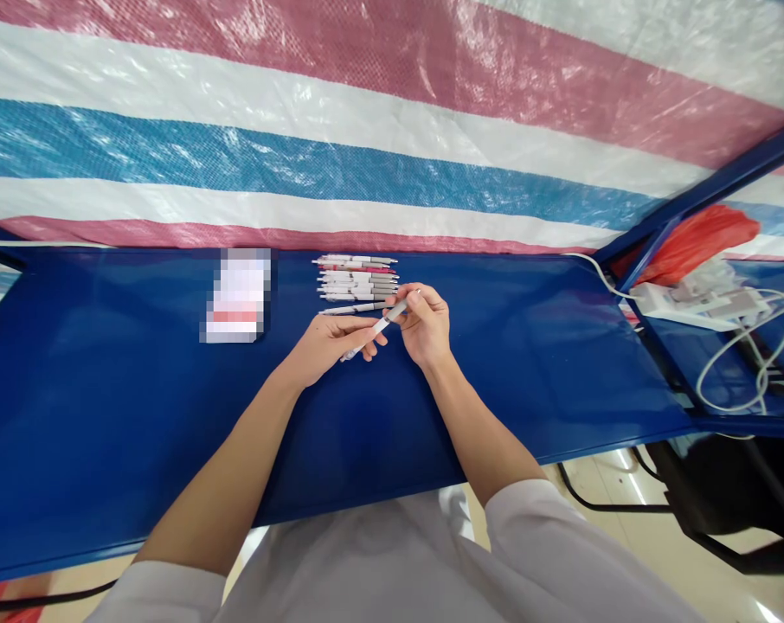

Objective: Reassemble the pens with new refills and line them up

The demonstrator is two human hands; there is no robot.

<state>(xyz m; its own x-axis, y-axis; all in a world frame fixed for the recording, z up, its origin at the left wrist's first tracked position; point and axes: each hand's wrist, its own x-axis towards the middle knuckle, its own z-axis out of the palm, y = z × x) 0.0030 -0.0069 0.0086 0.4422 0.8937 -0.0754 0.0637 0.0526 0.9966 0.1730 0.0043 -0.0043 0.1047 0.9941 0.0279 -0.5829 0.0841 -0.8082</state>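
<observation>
A white pen with a grey grip (382, 324) is held aslant between my two hands, above the blue table. My left hand (327, 346) pinches its lower, white part between thumb and fingers. At the upper, grey end, the fingers of my right hand (426, 322) are closed around it. Just beyond my hands lies a row of several similar pens (356, 279), side by side, one of them red. A single white pen (350, 308) lies slightly apart at the near side of that row, its right end close to my right fingers.
On the left of the blue table (106, 398) lies a blurred white and red rectangular item (237, 294). A striped plastic sheet (340, 173) hangs behind. To the right are a white power strip (697, 305), looped cable, a red plastic bag (703, 242) and a black chair (735, 493).
</observation>
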